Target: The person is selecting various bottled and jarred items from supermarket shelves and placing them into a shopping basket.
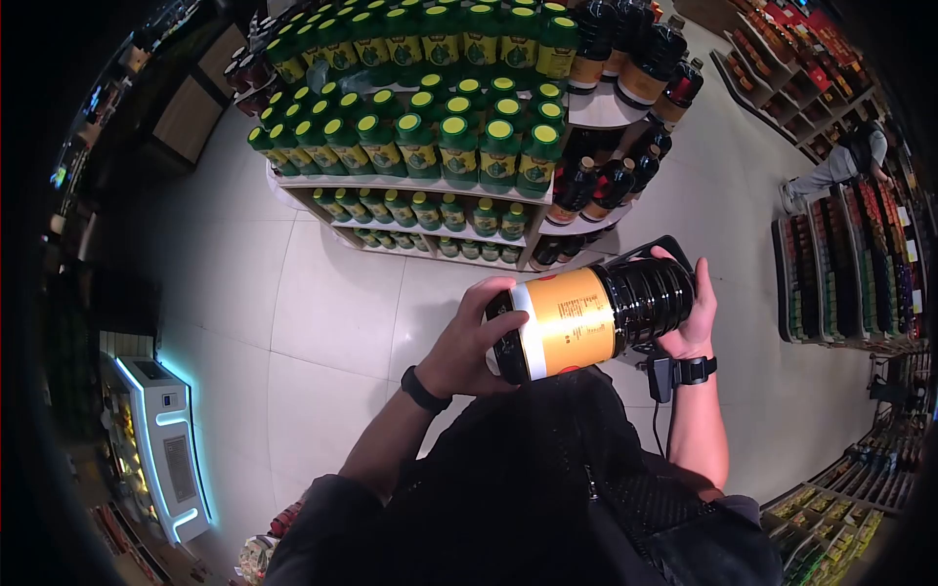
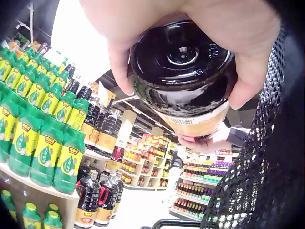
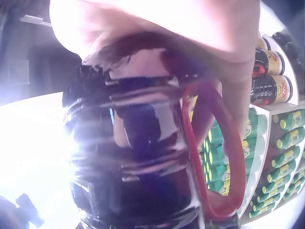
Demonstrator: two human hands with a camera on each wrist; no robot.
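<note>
A large dark bottle (image 1: 567, 322) with an orange and white label lies sideways between both hands in front of the body. The left hand (image 1: 469, 342) grips its base end, thumb on the label's white edge; in the left wrist view the fingers straddle the round dark base (image 2: 183, 57). At the other end the right hand (image 1: 692, 313) holds the neck end, palm against it and thumb and fingers around it. The right wrist view shows the ribbed dark body (image 3: 138, 143) and a red handle (image 3: 228, 157) beside the right hand (image 3: 162, 28).
Ahead stands a shelf unit (image 1: 410, 183) with rows of green bottles (image 1: 457, 146) and, at its right side, dark bottles (image 1: 645, 68). A lit cabinet (image 1: 176, 459) stands at left. Another person (image 1: 840, 166) is by shelves at right. Tiled floor (image 1: 332, 322) lies between.
</note>
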